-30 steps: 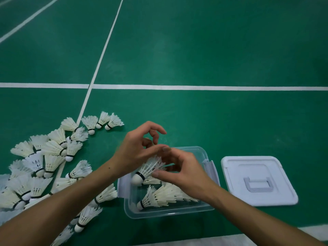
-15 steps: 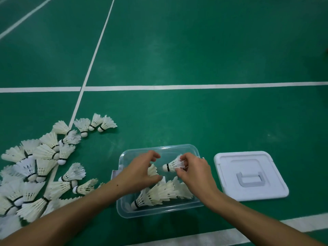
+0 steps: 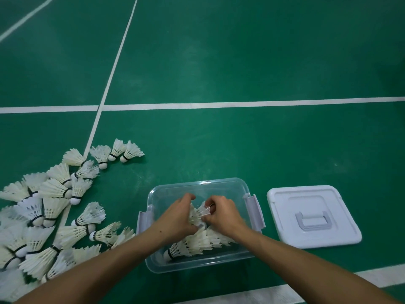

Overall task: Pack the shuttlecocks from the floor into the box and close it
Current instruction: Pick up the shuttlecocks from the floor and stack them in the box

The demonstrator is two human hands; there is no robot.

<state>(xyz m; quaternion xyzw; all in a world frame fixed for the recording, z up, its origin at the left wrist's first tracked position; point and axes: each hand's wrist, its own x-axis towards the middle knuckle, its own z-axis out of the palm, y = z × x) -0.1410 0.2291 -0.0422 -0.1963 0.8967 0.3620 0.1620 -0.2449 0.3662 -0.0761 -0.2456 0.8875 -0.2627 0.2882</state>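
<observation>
A clear plastic box point(image 3: 198, 184) with grey side latches stands open on the green court floor. Several white feather shuttlecocks point(image 3: 197, 243) lie inside it. Both hands are down in the box. My left hand point(image 3: 177, 218) curls its fingers around a shuttlecock whose feathers show beside its fingers. My right hand point(image 3: 221, 212) pinches another shuttlecock point(image 3: 205, 209) by its feathers, close against the left one. A large pile of shuttlecocks point(image 3: 50, 213) lies on the floor left of the box.
The white lid point(image 3: 311, 216) with a grey handle lies flat on the floor right of the box. White court lines point(image 3: 219, 104) cross the floor beyond the box and one runs along the near edge.
Both hands came down from above the box into it, each carrying a shuttlecock, and now sit close together over the ones lying inside.
</observation>
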